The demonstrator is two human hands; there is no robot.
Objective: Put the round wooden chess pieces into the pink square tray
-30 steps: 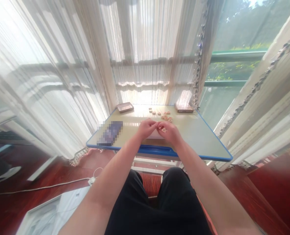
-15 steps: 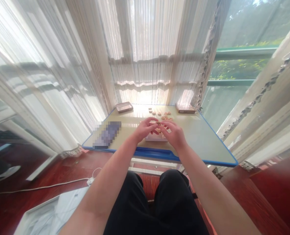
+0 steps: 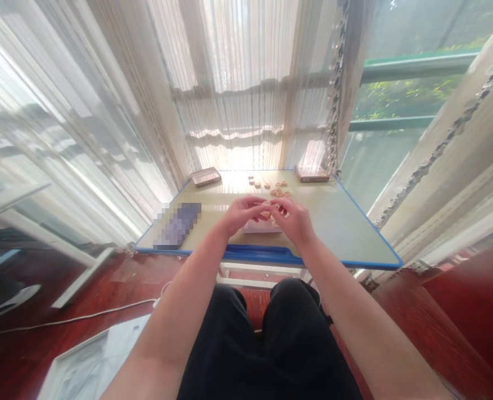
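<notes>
My left hand and my right hand meet over the middle of a small blue-edged table. Their fingertips are pinched together on a small tan round piece. Under the hands lies a pale flat pad or tray. Several more small tan round pieces lie scattered on the table just beyond the hands.
A dark blurred rectangle lies at the table's left. A shallow tin sits at the back left and a brownish box at the back right. Sheer curtains hang behind. A white cable crosses the red floor.
Both hands lifted slightly off the pad and moved a little forward, keeping their fingertips together on the small piece. The view tilted a bit.
</notes>
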